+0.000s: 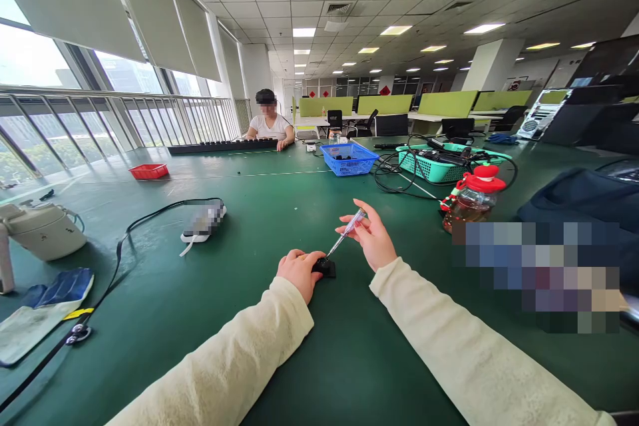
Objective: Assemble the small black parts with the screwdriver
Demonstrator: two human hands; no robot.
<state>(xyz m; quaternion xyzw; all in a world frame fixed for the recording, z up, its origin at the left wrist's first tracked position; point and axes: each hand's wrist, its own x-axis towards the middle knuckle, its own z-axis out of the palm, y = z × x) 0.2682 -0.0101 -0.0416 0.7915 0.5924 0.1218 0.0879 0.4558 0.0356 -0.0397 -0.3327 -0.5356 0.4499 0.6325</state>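
Observation:
Near the middle of the green table, my left hand has its fingers on a small black part that lies on the tabletop. My right hand grips a slim screwdriver with a clear, purplish handle between thumb and fingers. The screwdriver slants down to the left, and its tip meets the black part beside my left fingertips. Exactly where the tip touches is too small to tell.
Ahead stand a blue basket, a teal basket with cables, and a red-lidded bottle. A red tray, a pot and a corded device are left. A person sits across the table.

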